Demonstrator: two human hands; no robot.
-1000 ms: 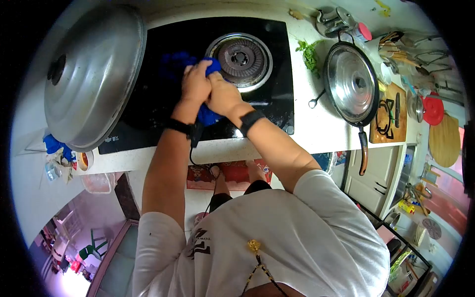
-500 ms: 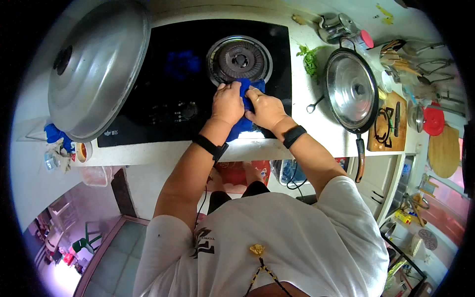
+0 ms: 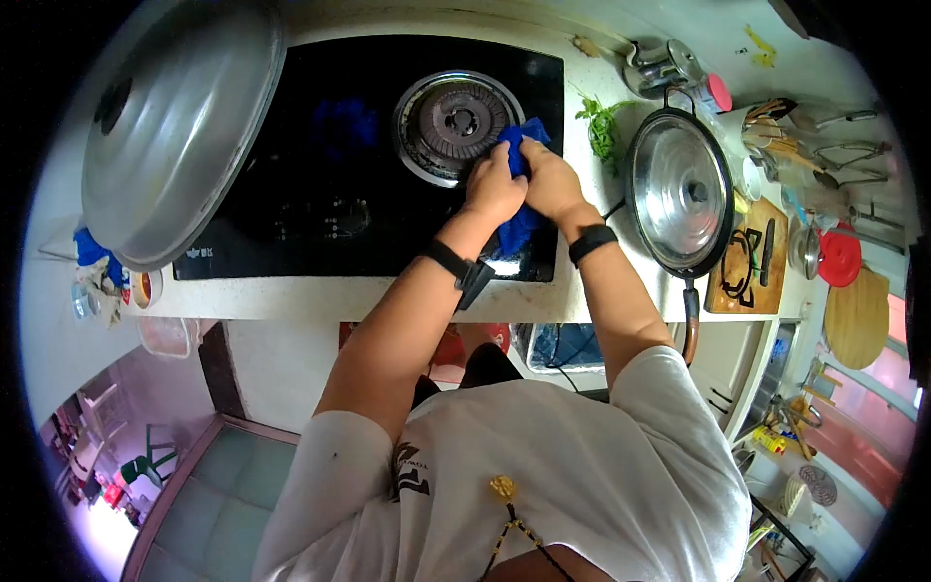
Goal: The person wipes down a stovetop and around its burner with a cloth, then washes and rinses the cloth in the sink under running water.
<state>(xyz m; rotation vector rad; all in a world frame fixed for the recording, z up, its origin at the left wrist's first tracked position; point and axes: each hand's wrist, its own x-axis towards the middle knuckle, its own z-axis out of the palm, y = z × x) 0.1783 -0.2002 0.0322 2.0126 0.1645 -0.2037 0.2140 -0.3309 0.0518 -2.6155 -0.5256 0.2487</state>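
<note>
A blue cloth (image 3: 524,225) is bunched up between my two hands at the right side of the black glass stovetop (image 3: 320,209). My left hand (image 3: 496,184) is closed on the cloth beside the front right of the round burner (image 3: 458,124). Just right of it, my right hand (image 3: 555,180) grips the same cloth, its fingers folded toward my left hand. One end of the cloth pokes out above the hands; the rest hangs down over the glass. Most of my fingertips are hidden in the fabric.
A big metal lid (image 3: 184,145) leans at the stovetop's left. To the right sit a lidded frying pan (image 3: 679,194), green leaves (image 3: 603,126) and a cutting board (image 3: 771,281) holding a knife (image 3: 767,250). Behind the pan stand a metal kettle (image 3: 664,68) and utensils (image 3: 771,121).
Both hands and the cloth have shifted right, from the burner's front to its front right side. The view has moved slightly, and the front right control area is more exposed.
</note>
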